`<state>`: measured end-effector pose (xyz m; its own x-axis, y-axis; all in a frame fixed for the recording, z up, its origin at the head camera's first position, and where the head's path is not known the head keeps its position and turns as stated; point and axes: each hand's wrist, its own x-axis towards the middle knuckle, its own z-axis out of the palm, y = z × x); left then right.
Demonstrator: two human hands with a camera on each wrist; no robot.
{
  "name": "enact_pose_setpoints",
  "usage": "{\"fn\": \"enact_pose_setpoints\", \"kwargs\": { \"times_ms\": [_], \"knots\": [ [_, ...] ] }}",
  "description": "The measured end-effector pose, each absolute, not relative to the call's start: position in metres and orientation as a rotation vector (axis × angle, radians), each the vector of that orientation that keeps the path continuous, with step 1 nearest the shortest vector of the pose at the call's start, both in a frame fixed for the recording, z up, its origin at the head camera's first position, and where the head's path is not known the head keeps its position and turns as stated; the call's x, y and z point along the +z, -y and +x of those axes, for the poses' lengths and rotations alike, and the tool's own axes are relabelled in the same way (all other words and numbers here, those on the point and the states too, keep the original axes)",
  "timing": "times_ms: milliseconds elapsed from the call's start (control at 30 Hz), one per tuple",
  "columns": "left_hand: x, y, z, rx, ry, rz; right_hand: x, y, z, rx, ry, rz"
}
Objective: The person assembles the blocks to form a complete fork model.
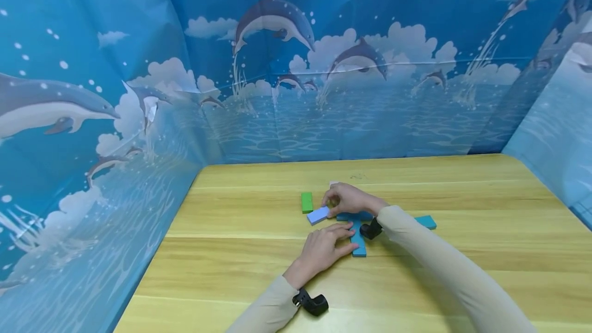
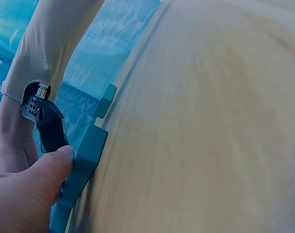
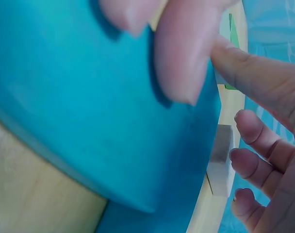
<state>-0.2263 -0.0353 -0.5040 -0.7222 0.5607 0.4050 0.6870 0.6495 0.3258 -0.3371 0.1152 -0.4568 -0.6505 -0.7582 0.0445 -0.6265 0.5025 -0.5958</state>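
Observation:
In the head view my left hand (image 1: 324,245) rests its fingertips and thumb on a long teal block (image 1: 358,244) that lies lengthwise on the table. The left wrist view has the thumb (image 2: 57,162) against the teal block's side. My right hand (image 1: 353,199) reaches across beyond it and pinches the right end of a lavender block (image 1: 317,216) between thumb and index finger. Its other fingers (image 3: 256,170) are curled loosely and hold nothing. A second blue block (image 1: 353,217) lies crosswise at the far end of the teal one, partly under the right hand.
A green block (image 1: 307,202) lies just beyond the lavender one. Behind the right hand a pale block (image 3: 220,165) stands on the table. Another teal block (image 1: 425,221) shows past the right forearm. A dolphin-print curtain (image 1: 324,117) borders the wooden table (image 1: 222,251).

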Motion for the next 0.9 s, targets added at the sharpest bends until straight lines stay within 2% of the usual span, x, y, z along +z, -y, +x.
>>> {"fn": "enact_pose_setpoints", "kwargs": {
  "times_ms": [233,533,900],
  "knots": [
    [-0.505,0.036,-0.226,-0.702,2.591,-1.014,-0.456,-0.115,-0.337,-0.847,-2.512,-1.124],
    [-0.507,0.035,-0.226,-0.720,2.616,-1.000,-0.461,-0.120,-0.337,-0.831,-2.501,-1.189],
    [-0.507,0.035,-0.229,-0.702,2.594,-1.003,-0.449,-0.147,-0.333,-1.156,-2.462,-1.091]
  ]
}}
